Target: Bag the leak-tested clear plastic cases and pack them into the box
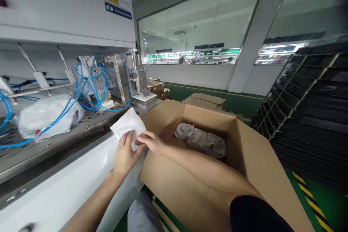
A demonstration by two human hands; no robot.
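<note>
Left hand and right hand both in contact with the item: fingers closed on a white pouch, pinching its lower part, upper part standing free above them. This grip keeps the pouch raised off the perforated steel worktop, left of the fingers. Open cardboard carton lies right, wrapped items inside, beyond the fingers.

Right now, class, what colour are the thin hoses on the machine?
The pneumatic hoses are bright blue, best seen in the head view.
</note>
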